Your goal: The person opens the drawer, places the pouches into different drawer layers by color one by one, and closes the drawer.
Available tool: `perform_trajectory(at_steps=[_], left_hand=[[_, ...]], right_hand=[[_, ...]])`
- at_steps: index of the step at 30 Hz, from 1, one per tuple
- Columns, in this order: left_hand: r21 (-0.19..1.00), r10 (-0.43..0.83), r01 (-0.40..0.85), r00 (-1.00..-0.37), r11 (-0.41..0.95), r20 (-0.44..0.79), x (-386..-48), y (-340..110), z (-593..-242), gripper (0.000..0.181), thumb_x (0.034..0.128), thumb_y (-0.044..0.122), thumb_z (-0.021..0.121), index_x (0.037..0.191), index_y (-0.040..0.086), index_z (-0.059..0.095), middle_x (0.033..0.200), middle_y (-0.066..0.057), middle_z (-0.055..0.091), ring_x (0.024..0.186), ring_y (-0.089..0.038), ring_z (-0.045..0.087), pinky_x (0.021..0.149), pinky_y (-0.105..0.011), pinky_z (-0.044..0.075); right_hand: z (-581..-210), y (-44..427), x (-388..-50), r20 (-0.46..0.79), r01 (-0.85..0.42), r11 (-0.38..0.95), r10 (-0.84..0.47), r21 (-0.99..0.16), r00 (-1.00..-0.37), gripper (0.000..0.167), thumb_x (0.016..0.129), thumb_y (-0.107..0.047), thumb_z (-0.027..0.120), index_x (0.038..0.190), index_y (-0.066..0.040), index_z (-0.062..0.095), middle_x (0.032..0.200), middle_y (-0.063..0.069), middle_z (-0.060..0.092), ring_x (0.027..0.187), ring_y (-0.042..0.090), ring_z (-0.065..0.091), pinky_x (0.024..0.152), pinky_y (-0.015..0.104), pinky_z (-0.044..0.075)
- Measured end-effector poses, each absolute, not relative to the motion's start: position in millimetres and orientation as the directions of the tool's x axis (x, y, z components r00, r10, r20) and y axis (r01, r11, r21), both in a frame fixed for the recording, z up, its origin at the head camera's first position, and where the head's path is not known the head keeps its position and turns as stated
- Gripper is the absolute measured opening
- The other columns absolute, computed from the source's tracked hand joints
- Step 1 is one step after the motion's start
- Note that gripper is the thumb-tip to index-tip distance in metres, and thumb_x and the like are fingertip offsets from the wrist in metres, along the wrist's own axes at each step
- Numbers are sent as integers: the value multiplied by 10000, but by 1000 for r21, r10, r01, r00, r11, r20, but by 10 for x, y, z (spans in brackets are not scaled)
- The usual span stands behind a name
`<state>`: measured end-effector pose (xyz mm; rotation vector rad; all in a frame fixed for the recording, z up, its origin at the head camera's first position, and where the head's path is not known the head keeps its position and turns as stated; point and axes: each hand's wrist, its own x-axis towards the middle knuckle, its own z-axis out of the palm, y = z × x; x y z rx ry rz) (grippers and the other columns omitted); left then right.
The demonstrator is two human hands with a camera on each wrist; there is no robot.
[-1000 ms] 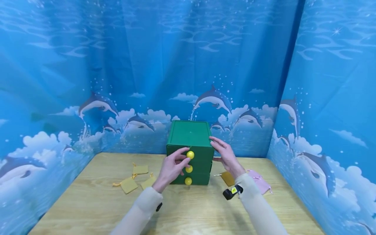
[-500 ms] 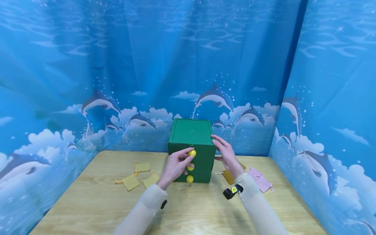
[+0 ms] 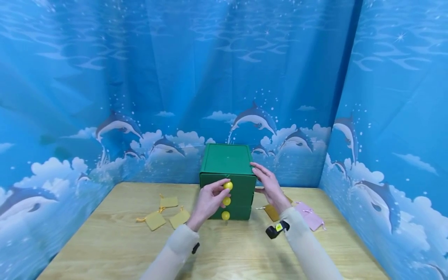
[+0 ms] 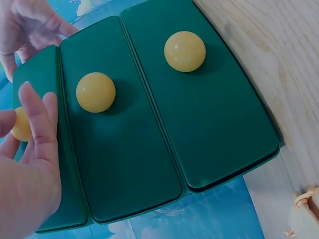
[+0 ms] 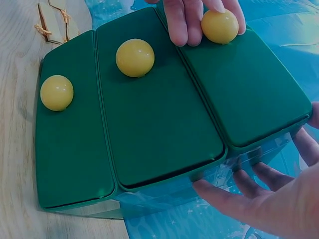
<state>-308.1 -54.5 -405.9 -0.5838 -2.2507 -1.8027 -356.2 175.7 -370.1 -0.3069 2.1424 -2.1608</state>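
While upright, box (image 3: 229, 165) between hands (image 3: 207, 201) (image 3: 271, 187).

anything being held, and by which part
The left hand holds the green drawer unit by its top yellow knob; the right hand touches its side.

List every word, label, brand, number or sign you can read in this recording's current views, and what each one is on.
No readable text in any view.
Yellow patch on the black wrist device: too small to tell whether it bears lettering.
Green drawer box, yellow knobs and pouches: no lettering seen.
Backdrop: pictures only, no words seen.
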Motion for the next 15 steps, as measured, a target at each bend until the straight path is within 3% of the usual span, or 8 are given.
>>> perform_trajectory(at_steps=[5,10,15], left_hand=[[885,183,432,-897,172,402,-3072,-554,-4057,352,969,192,635,1321,185,633,1031,-169,730,859,-326,716,577,-389,584],[888,182,423,-902,183,392,-3040,-568,-4055,361,966,226,641,1326,212,627,1012,-165,731,836,-349,703,609,-488,574],[889,193,416,-904,191,382,-3016,-563,-4070,361,967,253,640,1327,244,623,1011,-159,731,833,-358,696,567,-355,573]], right_hand=[[-3705,1759,-3578,80,-78,-18,-199,-997,-977,508,1024,-402,500,1493,-223,423,1621,29,231,1490,391,144,1035,674,371],[-3728,1761,-3601,75,-75,-7,-197,-997,-977,505,1016,-425,507,1480,-236,442,1612,21,253,1483,375,185,1031,661,384],[-3737,1773,-3598,69,-70,-1,-176,-998,-982,477,1012,-421,518,1459,-261,470,1590,7,302,1471,348,242,1018,655,402]])
